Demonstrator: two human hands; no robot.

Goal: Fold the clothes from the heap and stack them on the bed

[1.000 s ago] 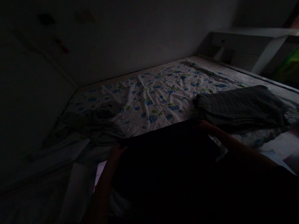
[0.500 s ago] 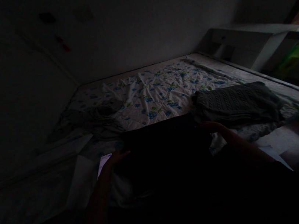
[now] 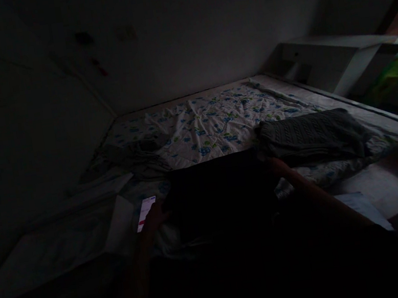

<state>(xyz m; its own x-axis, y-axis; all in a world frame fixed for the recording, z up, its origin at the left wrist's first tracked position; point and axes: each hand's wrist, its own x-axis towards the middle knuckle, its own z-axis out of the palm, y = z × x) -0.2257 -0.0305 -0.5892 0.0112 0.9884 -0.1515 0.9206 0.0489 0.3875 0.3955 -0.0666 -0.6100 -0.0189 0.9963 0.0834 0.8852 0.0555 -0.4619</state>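
A black piece of cloth, probably a garment, lies spread in front of me at the near side of the bed, its far edge nearly straight. My left hand is closed at its left edge, with the fingertips partly lost in the dark. At the right edge my right hand is closed on the cloth, its fingers sunk into the black. Just left of my left hand lies a phone with a lit screen. A folded grey cable-knit sweater rests beyond my right hand.
The bed has a white sheet with blue and green flowers. Rumpled dark clothes lie at the left, near an open pale box or sheet. A white shelf unit stands at the far right. The room is very dim.
The view has shifted slightly, so the left side sits farther right. More of the phone screen shows beside my left hand. Both hands stay at the black cloth's sides.
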